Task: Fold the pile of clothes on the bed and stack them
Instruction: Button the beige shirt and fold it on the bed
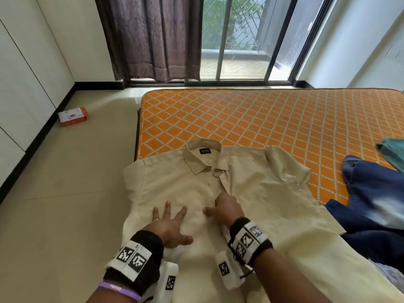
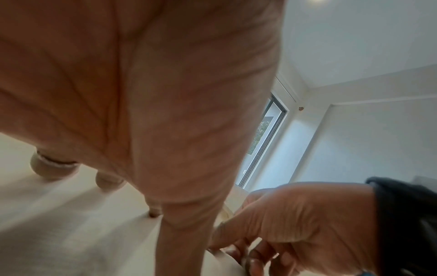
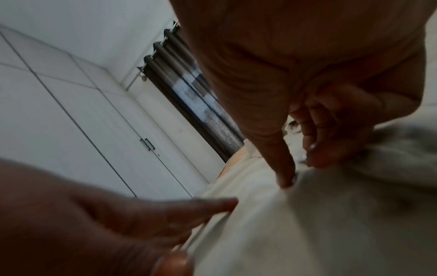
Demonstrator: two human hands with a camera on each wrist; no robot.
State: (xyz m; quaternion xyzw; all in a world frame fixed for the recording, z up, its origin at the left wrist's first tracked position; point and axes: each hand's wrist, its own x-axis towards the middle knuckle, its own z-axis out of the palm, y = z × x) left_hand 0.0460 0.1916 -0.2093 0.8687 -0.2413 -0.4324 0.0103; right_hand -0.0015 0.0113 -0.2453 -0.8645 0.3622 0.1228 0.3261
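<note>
A beige short-sleeved shirt (image 1: 262,193) lies face up on the orange mattress (image 1: 262,119), collar pointing away from me. My left hand (image 1: 175,221) presses flat on the shirt's left front with fingers spread; the left wrist view shows its palm (image 2: 165,112) over the cloth (image 2: 59,233). My right hand (image 1: 215,204) sits on the button placket at mid-chest, index finger stretched along it. The right wrist view shows one fingertip (image 3: 283,177) pushed into the fabric (image 3: 331,224) and the other fingers curled on a raised fold. The shirt's hem is hidden under my arms.
Dark blue jeans (image 1: 376,204) and a teal garment (image 1: 391,154) lie loose on the right of the mattress. The shirt's left sleeve hangs over the bed's left edge above the tiled floor. A small orange box (image 1: 73,116) sits by the wall. The far mattress is bare.
</note>
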